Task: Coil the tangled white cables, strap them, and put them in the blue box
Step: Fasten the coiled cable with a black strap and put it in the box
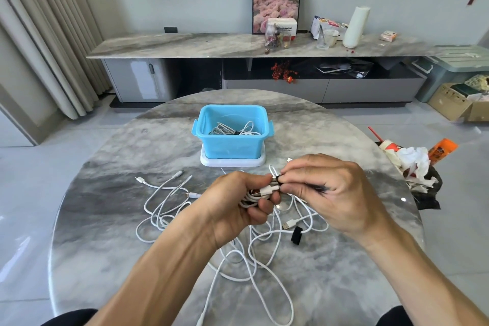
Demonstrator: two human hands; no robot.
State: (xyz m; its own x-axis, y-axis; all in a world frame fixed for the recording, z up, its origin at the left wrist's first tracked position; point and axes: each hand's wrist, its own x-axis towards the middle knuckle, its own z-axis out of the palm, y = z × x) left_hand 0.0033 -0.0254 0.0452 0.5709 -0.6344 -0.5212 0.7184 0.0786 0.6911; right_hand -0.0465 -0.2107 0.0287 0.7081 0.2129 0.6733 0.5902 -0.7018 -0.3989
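Note:
My left hand (238, 204) grips a coiled white cable bundle (264, 190) above the round marble table (105, 219). My right hand (328, 193) pinches a black strap (276, 179) at the top of that bundle. Loose tangled white cables (169, 201) lie on the table to the left and below the hands. Another black strap (297, 235) lies on the table below my right hand. The blue box (231, 140) stands at the table's middle on a white lid, with a strapped white cable coil (232, 130) inside it.
A heap of crumpled paper, a cup and an orange packet (412, 164) sits at the table's right edge. Beyond the table runs a long marble sideboard (185, 43) with a picture, boxes and a paper roll. Cardboard and storage boxes (455, 98) stand at the far right.

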